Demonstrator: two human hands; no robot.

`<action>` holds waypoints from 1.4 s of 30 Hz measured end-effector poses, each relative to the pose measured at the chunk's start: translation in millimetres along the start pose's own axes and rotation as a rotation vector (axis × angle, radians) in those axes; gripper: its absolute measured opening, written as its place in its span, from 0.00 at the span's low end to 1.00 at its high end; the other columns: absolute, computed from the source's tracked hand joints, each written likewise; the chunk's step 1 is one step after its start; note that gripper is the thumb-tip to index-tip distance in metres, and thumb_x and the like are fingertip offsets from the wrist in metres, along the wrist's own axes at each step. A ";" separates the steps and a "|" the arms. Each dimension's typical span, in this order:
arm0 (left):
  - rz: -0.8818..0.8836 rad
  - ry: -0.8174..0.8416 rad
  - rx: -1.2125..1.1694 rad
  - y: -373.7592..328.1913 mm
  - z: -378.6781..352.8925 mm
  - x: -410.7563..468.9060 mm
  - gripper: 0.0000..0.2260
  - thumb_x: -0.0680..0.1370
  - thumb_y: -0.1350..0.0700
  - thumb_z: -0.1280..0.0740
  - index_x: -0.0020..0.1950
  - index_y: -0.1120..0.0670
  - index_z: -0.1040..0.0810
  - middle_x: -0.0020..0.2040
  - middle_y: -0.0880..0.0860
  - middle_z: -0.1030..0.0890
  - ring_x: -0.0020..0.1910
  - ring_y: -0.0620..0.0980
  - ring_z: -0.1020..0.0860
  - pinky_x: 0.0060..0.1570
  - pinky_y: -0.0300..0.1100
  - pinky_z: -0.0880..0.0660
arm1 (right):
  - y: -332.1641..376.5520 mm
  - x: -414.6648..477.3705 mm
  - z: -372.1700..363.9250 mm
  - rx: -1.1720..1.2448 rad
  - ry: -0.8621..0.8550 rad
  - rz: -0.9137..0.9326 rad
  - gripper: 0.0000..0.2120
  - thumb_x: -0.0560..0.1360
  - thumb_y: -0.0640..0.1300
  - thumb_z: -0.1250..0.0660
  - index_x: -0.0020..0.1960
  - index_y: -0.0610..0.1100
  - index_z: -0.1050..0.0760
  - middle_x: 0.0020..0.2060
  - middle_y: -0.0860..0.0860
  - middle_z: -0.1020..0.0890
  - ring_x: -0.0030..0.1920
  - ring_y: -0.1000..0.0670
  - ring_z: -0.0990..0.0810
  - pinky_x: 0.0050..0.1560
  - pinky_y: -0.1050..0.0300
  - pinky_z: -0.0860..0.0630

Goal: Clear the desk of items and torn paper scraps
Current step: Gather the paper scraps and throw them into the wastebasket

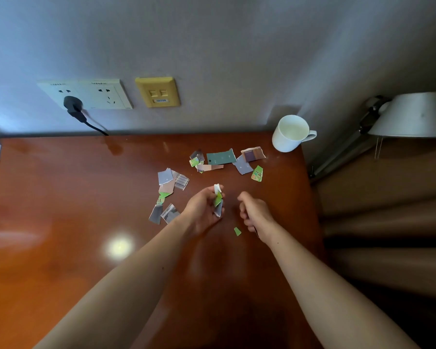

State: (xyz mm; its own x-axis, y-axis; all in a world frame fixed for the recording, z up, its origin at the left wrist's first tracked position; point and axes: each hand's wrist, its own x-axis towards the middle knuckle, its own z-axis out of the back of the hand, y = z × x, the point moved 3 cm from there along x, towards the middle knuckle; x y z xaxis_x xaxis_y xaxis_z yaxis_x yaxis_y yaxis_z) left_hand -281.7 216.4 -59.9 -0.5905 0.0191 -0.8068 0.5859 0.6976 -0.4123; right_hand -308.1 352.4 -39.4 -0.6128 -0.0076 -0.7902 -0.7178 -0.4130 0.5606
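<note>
Torn paper scraps lie on the reddish wooden desk point(61, 197) in two loose groups: a far group point(220, 157) with a dark green piece, and a nearer left group point(168, 187). My left hand point(202, 210) holds a small bundle of scraps point(218, 201), green, white and grey. My right hand point(254, 214) hovers beside it with curled fingers, and nothing shows in it. One small green scrap point(237, 231) lies on the desk between my wrists. A white mug point(290, 133) stands at the far right corner.
Wall sockets point(86, 94) with a black plug and cable, and a yellow data plate point(158, 91), sit on the wall behind the desk. A grey desk lamp point(410, 114) leans at the right. Beyond the desk's right edge hangs a brown curtain.
</note>
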 end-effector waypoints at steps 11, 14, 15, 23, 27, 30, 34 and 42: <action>0.047 0.018 0.424 21.6 7.8 8.6 0.19 0.79 0.44 0.42 0.31 0.48 0.43 0.26 0.46 0.43 0.22 0.44 0.47 0.20 0.32 0.50 | -28.5 -2.7 3.8 -0.886 -0.042 0.336 0.10 0.70 0.44 0.31 0.47 0.58 0.25 0.38 0.59 0.27 0.43 0.53 0.23 0.33 0.61 0.34; 0.044 0.020 0.474 26.8 9.0 6.1 0.20 0.80 0.44 0.42 0.31 0.48 0.43 0.25 0.46 0.43 0.21 0.44 0.47 0.19 0.32 0.50 | -30.5 -3.4 3.3 -0.953 -0.079 0.430 0.10 0.72 0.45 0.30 0.50 0.58 0.25 0.46 0.58 0.27 0.47 0.52 0.22 0.38 0.60 0.32; 0.045 0.015 0.484 27.9 9.3 5.6 0.20 0.80 0.44 0.42 0.31 0.48 0.43 0.25 0.46 0.43 0.21 0.44 0.46 0.19 0.31 0.50 | -31.0 -3.6 3.0 -0.966 -0.093 0.453 0.09 0.73 0.46 0.30 0.50 0.57 0.24 0.48 0.58 0.26 0.47 0.51 0.22 0.38 0.60 0.31; 0.018 -0.017 0.496 31.4 8.9 3.5 0.19 0.81 0.47 0.44 0.31 0.49 0.42 0.23 0.45 0.42 0.20 0.44 0.45 0.20 0.31 0.49 | -34.0 -3.8 1.1 -1.046 -0.144 0.537 0.06 0.74 0.48 0.30 0.49 0.57 0.21 0.49 0.57 0.25 0.46 0.50 0.20 0.39 0.57 0.24; -0.012 -0.042 0.592 35.4 11.4 2.7 0.18 0.83 0.49 0.45 0.33 0.51 0.37 0.22 0.45 0.40 0.20 0.44 0.44 0.20 0.30 0.48 | -35.8 -3.4 0.9 -1.053 -0.148 0.538 0.04 0.75 0.48 0.31 0.48 0.56 0.21 0.48 0.56 0.25 0.46 0.50 0.20 0.39 0.57 0.25; -0.019 -0.051 0.634 39.1 11.1 2.3 0.17 0.84 0.50 0.46 0.36 0.53 0.33 0.21 0.45 0.40 0.19 0.43 0.43 0.21 0.29 0.48 | -37.5 -4.0 2.2 -1.038 -0.145 0.536 0.03 0.75 0.48 0.32 0.48 0.55 0.22 0.49 0.56 0.25 0.46 0.49 0.20 0.39 0.57 0.25; -0.012 -0.081 0.676 42.3 10.6 4.3 0.15 0.83 0.54 0.46 0.39 0.53 0.27 0.22 0.46 0.39 0.17 0.43 0.42 0.21 0.29 0.47 | -38.8 -6.1 3.2 -1.005 -0.155 0.553 0.08 0.76 0.49 0.32 0.54 0.56 0.24 0.50 0.55 0.25 0.46 0.49 0.21 0.38 0.57 0.28; 0.031 -0.123 0.737 46.3 14.5 3.2 0.11 0.79 0.58 0.41 0.39 0.50 0.25 0.27 0.50 0.39 0.17 0.44 0.42 0.22 0.30 0.46 | -38.0 -7.9 3.0 -1.016 -0.156 0.567 0.06 0.76 0.49 0.32 0.52 0.57 0.21 0.48 0.55 0.24 0.46 0.50 0.21 0.38 0.57 0.27</action>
State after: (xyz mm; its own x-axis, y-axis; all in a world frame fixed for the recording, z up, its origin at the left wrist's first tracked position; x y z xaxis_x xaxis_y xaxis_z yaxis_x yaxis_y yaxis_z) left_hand -248.4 238.4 -87.7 -0.5268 -0.0796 -0.8463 0.8468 0.0366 -0.5306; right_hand -276.9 370.9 -53.7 -0.8444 -0.3415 -0.4127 0.2216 -0.9241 0.3113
